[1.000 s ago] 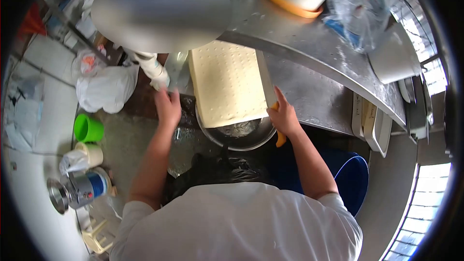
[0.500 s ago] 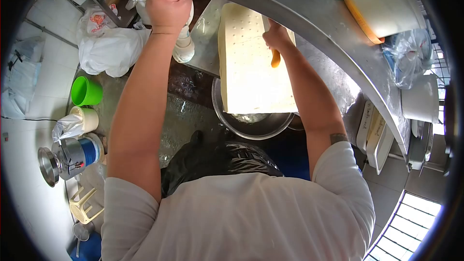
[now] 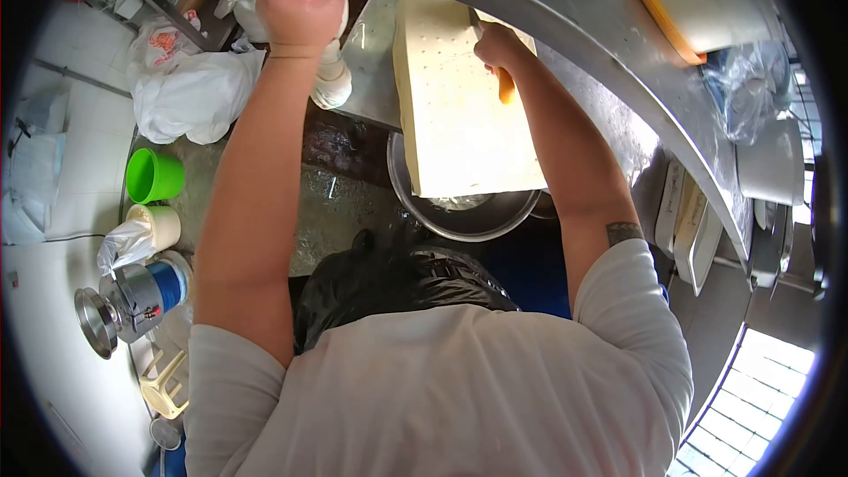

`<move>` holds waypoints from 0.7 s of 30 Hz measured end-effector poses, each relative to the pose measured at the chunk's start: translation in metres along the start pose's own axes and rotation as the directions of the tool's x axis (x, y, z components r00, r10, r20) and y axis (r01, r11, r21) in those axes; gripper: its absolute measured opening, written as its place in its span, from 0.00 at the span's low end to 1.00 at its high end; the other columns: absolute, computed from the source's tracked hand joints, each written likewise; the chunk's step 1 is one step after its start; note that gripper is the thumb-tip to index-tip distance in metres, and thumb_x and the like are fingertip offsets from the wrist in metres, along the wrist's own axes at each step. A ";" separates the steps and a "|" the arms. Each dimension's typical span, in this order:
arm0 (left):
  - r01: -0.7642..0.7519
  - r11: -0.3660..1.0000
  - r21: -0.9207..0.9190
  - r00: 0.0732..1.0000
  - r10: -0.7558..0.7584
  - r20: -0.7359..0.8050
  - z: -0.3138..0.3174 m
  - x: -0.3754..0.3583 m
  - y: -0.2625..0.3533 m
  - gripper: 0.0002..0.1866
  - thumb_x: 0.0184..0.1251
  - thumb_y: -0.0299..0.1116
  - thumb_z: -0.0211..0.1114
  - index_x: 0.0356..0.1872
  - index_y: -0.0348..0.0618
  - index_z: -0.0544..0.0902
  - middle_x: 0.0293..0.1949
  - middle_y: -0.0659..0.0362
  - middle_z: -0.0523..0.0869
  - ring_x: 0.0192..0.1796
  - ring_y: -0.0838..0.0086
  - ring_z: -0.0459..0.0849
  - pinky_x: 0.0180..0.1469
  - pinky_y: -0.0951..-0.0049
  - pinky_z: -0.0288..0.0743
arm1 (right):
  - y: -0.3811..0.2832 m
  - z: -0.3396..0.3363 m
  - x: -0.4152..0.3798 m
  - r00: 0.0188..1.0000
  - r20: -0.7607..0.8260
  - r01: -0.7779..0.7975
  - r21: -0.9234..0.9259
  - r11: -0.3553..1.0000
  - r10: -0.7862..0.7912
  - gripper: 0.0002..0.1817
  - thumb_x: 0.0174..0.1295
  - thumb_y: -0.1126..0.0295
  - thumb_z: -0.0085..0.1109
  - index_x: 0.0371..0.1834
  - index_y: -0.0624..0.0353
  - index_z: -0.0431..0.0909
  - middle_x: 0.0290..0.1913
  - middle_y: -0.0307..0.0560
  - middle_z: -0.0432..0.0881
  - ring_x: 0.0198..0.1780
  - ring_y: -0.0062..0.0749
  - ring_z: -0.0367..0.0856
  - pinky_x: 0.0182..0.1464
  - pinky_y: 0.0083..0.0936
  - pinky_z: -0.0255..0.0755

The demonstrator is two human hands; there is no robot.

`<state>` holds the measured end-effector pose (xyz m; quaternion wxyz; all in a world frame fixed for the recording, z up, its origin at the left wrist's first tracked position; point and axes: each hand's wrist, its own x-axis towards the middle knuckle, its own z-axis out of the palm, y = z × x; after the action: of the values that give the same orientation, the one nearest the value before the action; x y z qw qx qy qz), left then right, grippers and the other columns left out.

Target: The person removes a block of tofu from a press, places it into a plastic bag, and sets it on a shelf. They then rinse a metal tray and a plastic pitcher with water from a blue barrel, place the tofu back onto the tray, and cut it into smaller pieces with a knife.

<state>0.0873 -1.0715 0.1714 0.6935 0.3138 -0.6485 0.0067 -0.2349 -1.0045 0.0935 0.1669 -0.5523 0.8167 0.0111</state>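
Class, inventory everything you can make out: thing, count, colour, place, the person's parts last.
dimpled slab: 1, cream, centre
orange-handled tool: 1, right hand
twisted cloth: 1, white, left hand
bowl: 1, silver, below slab
counter: 1, silver, behind slab
shelf: 1, silver, above counter
bucket: 1, green, left
tub: 1, cream, beside bucket
chair: 1, cream, lower left
bulging bag: 1, white, left
window: 1, bright, lower right
shirt: 1, white, bottom
left hand: 1, bare, top
right hand: 1, bare, above slab
Other clutter: uncountable
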 end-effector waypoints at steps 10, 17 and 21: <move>-0.069 0.994 -0.087 0.997 0.066 -0.038 0.001 0.013 0.019 0.26 0.59 0.33 0.78 0.57 0.36 0.80 0.52 0.48 0.90 0.54 0.52 0.90 0.59 0.58 0.82 | 0.012 0.016 -0.134 0.993 0.111 -0.066 0.137 0.988 0.051 0.44 0.57 0.81 0.48 0.84 0.57 0.61 0.33 0.61 0.89 0.28 0.44 0.89 0.32 0.38 0.85; 0.088 0.989 -0.117 0.995 -0.093 -0.037 0.003 0.005 0.021 0.22 0.63 0.33 0.76 0.56 0.38 0.82 0.53 0.49 0.91 0.57 0.53 0.89 0.63 0.59 0.79 | 0.048 0.084 -0.275 0.999 -0.036 0.020 0.241 0.970 -0.011 0.37 0.61 0.76 0.52 0.78 0.58 0.64 0.46 0.77 0.85 0.51 0.70 0.86 0.55 0.55 0.79; 0.086 0.996 -0.026 0.994 -0.084 0.067 0.002 0.008 0.009 0.33 0.62 0.41 0.78 0.62 0.35 0.73 0.52 0.46 0.90 0.55 0.51 0.91 0.59 0.59 0.82 | 0.066 0.118 -0.387 0.997 -0.061 0.061 0.270 0.961 -0.046 0.40 0.63 0.76 0.55 0.82 0.66 0.57 0.38 0.69 0.85 0.42 0.65 0.86 0.50 0.54 0.81</move>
<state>0.0836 -1.0686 0.1826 0.6757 0.3312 -0.6572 -0.0425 -0.1349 -0.6074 0.0810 0.2190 -0.5462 0.7995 -0.1204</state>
